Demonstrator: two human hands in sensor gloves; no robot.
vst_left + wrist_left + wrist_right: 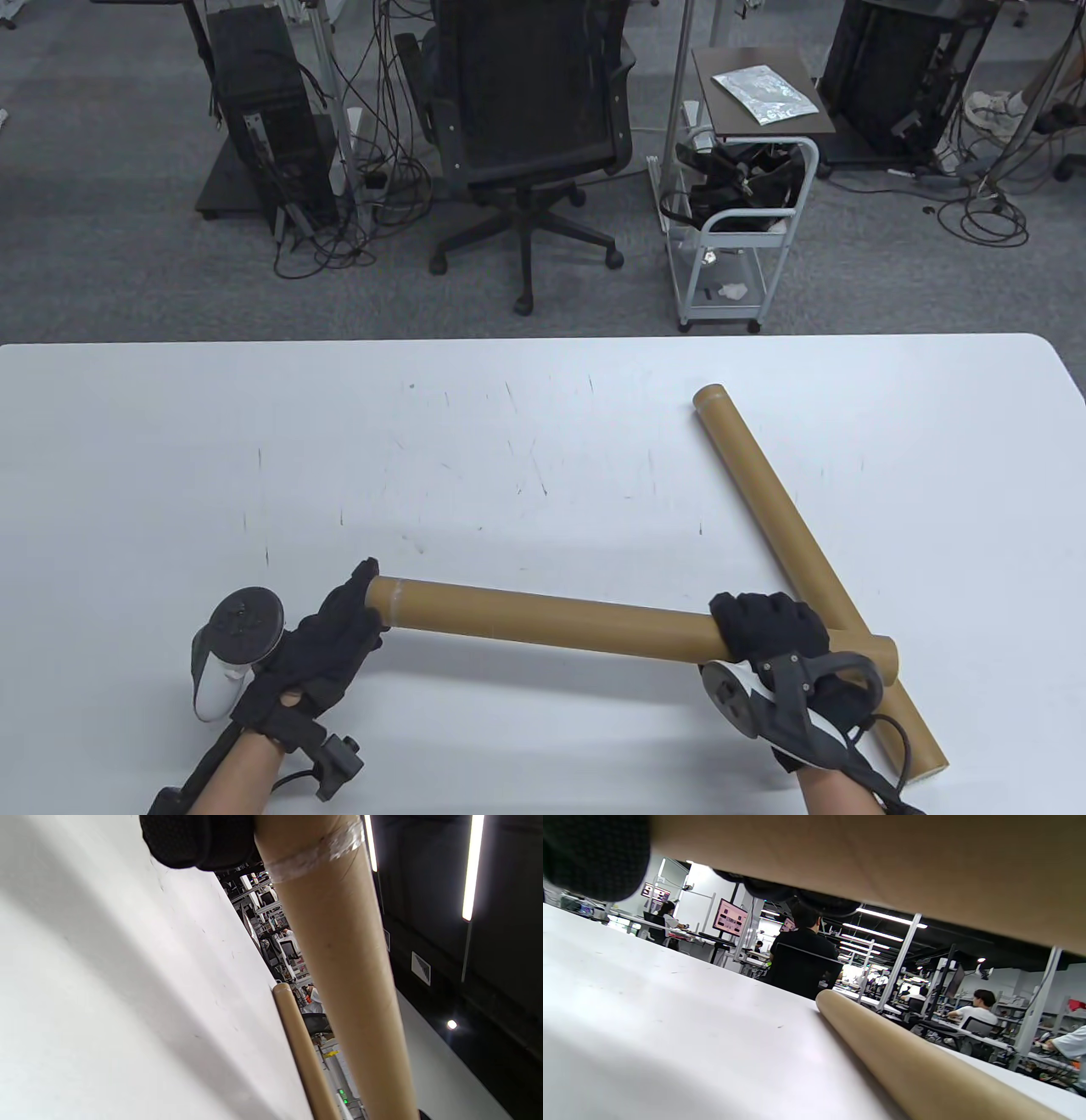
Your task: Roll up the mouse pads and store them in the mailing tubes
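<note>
A brown cardboard mailing tube (551, 620) is held level above the white table (254, 441), across a second tube (780, 509) that lies diagonally on the table at the right. My left hand (339, 632) holds the held tube's left end, which has clear tape around it (314, 855). My right hand (768, 632) grips the tube near its right end. The held tube (882, 857) fills the top of the right wrist view, with the lying tube (916, 1065) below it. No mouse pad is in view.
The table's far edge (543, 341) faces an office chair (530, 127), a small white cart (738, 212) and computer towers on the floor. The lying tube also shows in the left wrist view (303, 1052).
</note>
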